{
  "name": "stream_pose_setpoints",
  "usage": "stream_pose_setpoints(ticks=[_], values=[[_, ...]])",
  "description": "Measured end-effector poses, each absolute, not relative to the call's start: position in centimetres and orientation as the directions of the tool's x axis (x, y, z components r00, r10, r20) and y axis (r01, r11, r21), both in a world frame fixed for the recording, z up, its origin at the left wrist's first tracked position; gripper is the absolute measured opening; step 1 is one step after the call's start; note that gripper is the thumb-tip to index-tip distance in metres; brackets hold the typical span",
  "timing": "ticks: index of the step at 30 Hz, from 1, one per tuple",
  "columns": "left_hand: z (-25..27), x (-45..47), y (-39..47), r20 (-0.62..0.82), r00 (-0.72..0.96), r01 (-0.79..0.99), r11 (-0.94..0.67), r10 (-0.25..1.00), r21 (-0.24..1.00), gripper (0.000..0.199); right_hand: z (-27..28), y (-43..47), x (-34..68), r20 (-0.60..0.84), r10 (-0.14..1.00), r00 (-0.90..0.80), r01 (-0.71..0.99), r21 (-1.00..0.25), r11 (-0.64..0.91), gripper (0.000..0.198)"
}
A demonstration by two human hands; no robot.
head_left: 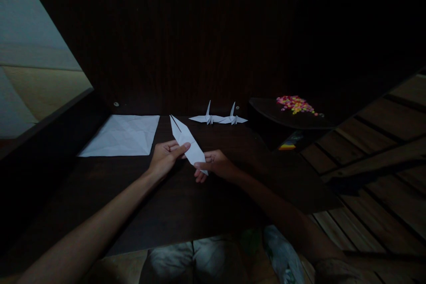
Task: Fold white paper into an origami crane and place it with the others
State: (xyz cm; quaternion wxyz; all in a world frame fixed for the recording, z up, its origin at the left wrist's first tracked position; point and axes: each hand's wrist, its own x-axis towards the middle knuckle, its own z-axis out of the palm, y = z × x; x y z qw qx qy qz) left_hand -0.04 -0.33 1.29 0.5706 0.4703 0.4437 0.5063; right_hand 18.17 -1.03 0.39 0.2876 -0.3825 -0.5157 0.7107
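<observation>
A folded white paper, long and diamond-like with two narrow points split at its far end, is held above the dark desk between both hands. My left hand pinches its left edge, thumb on top and fingers behind. At the near end, my right hand grips the lower tip, its thumb on the upper face and some fingers below. Two finished paper cranes, a left one and a right one, stand side by side against the back panel. Left of my hands lies a creased white paper sheet.
Small colourful pieces lie in a heap on a dark rounded shelf at the right. Under that shelf sits an object with yellow and orange stripes. A dark side wall borders the desk on the left.
</observation>
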Motion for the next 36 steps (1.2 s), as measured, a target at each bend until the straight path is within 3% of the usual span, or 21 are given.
stream_pose_setpoints(ticks=[6, 12, 18, 22, 26, 31, 36], values=[[1.2, -0.1, -0.1, -0.035, 0.083, -0.234, 0.053, 0.996, 0.971, 0.032, 0.3, -0.6, 18.2, -0.254, 0.811, -0.528, -0.012, -0.952, -0.306, 0.044], [1.8, -0.1, -0.6, -0.098, 0.291, -0.127, 0.140, 0.952, 0.982, 0.027, -0.3, -0.1, 18.3, -0.110, 0.915, -0.389, 0.027, -0.994, -0.108, 0.038], [1.9, 0.0, -0.8, -0.100, 0.402, -0.077, 0.142, 0.910, 0.987, 0.022, -0.2, -0.1, 18.3, -0.055, 0.942, -0.330, -0.045, -0.996, -0.074, 0.033], [1.6, 0.0, -0.6, -0.074, 0.322, -0.073, 0.103, 0.944, 0.992, 0.030, -0.1, 0.0, 18.5, -0.040, 0.942, -0.334, -0.076, -0.995, -0.069, 0.032], [1.4, 0.1, -0.3, 0.031, 0.193, -0.211, 0.011, 0.981, 0.978, 0.049, -0.2, 0.2, 18.5, -0.039, 0.957, -0.287, -0.135, -0.988, -0.080, 0.031], [1.4, 0.0, -0.2, 0.077, 0.207, -0.155, -0.045, 0.975, 0.987, 0.030, -0.1, 0.2, 18.6, -0.047, 0.981, -0.187, -0.191, -0.978, -0.083, 0.030], [1.4, -0.2, -0.3, 0.056, 0.199, -0.084, -0.040, 0.978, 0.996, 0.027, -0.2, 0.1, 18.4, -0.024, 0.979, -0.203, -0.159, -0.986, -0.057, 0.034]])
